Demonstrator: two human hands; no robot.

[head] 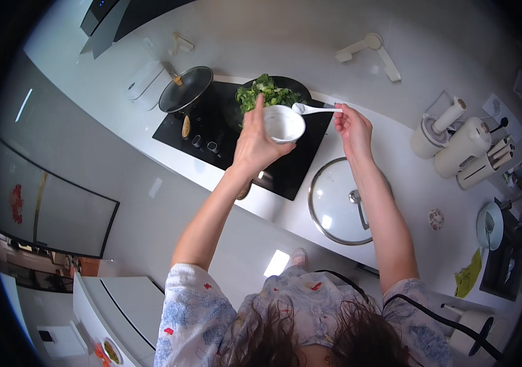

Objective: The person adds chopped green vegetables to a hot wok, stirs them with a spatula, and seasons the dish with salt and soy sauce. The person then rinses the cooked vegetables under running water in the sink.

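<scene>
My left hand [261, 142] grips a small white bowl [284, 125], tilted so that its inside shows, above the near side of a dark wok [295, 85]. Leafy greens [265, 91] are heaped in the wok, on the black cooktop [284, 169]. Right of the bowl, my right hand [353, 126] pinches the handle end of a white spoon [316, 109]. The spoon's head is beside the bowl's rim, with what looks like white stuff in it. My left hand and the bowl hide part of the wok.
A lidded pan [187, 91] stands at the cooktop's left. A glass lid [334, 206] lies on the counter under my right forearm. Further right are a white electric kettle [462, 147], a knife block [476, 172], a pale blue bowl [483, 227], a green cloth [468, 275] and the sink [501, 275].
</scene>
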